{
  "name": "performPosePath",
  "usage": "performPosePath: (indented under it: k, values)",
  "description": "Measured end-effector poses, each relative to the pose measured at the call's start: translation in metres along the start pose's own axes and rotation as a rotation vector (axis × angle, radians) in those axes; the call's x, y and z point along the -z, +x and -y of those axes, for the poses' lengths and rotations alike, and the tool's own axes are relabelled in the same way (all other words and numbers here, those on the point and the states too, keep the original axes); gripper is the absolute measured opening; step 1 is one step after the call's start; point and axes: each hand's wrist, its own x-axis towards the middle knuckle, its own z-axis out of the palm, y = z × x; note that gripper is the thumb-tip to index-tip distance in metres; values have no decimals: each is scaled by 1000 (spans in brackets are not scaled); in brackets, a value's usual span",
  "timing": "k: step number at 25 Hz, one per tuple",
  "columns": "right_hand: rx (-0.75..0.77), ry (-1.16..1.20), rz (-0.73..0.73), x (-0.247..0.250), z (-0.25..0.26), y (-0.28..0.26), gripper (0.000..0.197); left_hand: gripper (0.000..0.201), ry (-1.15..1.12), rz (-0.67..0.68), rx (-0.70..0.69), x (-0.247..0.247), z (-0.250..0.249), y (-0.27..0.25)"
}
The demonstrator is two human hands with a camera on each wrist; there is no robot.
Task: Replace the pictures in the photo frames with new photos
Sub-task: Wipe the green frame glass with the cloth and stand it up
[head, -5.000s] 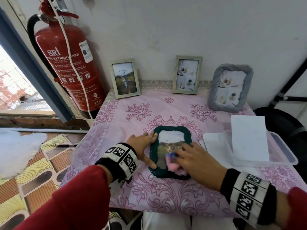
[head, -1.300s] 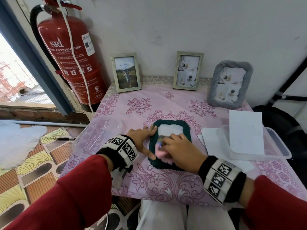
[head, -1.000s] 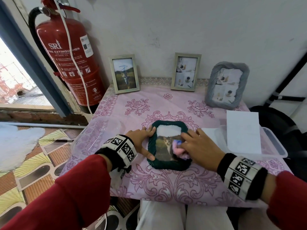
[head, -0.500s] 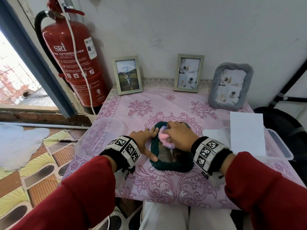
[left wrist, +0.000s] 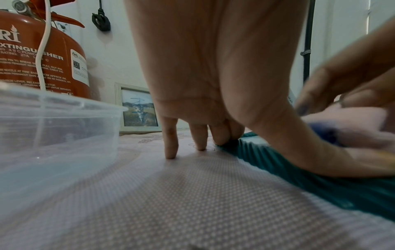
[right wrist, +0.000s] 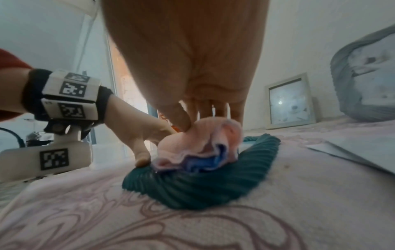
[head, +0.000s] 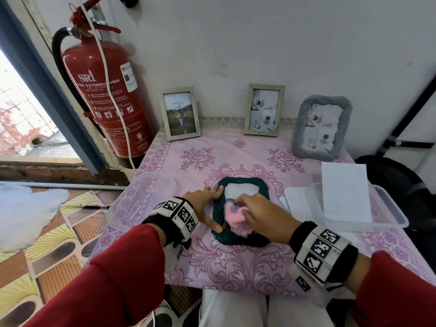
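A dark green ribbed photo frame (head: pixel 240 181) lies flat at the table's middle, glass up, with a white patch showing at its top. My left hand (head: pixel 207 204) braces its left edge: straight fingers touch the far corner and the thumb rests on the near rim. In the left wrist view the left hand (left wrist: pixel 205 135) stands on its fingertips beside the frame (left wrist: pixel 320 186). My right hand (head: pixel 257 213) pinches a bunched pink and blue cloth (head: pixel 233 218) and presses it on the glass. The right wrist view shows the cloth (right wrist: pixel 198 147) on the frame (right wrist: pixel 203 189).
Three framed photos stand against the back wall: left (head: pixel 180 113), middle (head: pixel 264 109), and a grey ribbed one (head: pixel 322 127). A clear tub (head: pixel 387 215) at the right holds a white sheet (head: pixel 344 192). Another clear tub (head: pixel 127 204) sits left. A red fire extinguisher (head: pixel 106 97) hangs beyond the table.
My right hand has slid the cloth from the top of the glass down toward its lower half, after rubbing side to side. The left hand and the frame have stayed put.
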Motion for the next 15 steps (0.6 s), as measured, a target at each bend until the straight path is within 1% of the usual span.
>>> performPosePath:
  k: [1, 2, 3, 4, 5, 6, 7, 8, 9, 11, 13, 15]
  values:
    - [-39, 25, -73, 2, 0, 1, 27, 118, 0, -1, 1, 0, 0, 0]
    - [-88, 12, -149, 3, 0, 2, 29, 118, -1, -2, 1, -1, 0, 0]
    - [-158, -8, -213, 4, -1, 2, 36, 118, -7, -4, 1, -1, -1, 0]
    - [-259, -13, -251, 4, -3, 2, 46, 118, -14, -3, 2, 0, -1, 0]
    - [-375, 0, -249, 5, -4, 3, 55, 118, -17, -2, 3, 0, -1, 0]
    - [-485, 14, -209, 6, -7, 3, 61, 118, -17, 2, 3, 0, -1, 1]
    - [-563, 27, -144, 6, -9, 4, 64, 118, -15, 7, 2, 0, -1, 2]
    - [-597, 51, -88, 5, -12, 5, 64, 118, -12, 12, 2, 0, -1, 3]
    - [-598, 91, -70, 3, -16, 7, 59, 118, -7, 14, 2, 0, -1, 3]
    - [-571, 159, -138, 3, -17, 6, 46, 119, -5, 9, 8, -1, 0, 4]
    - [-538, 180, -214, 3, -15, 5, 45, 119, -11, 1, 9, -2, 2, 5]
    - [-477, 206, -262, 2, -15, 6, 29, 119, -15, -5, 7, -3, 3, 6]
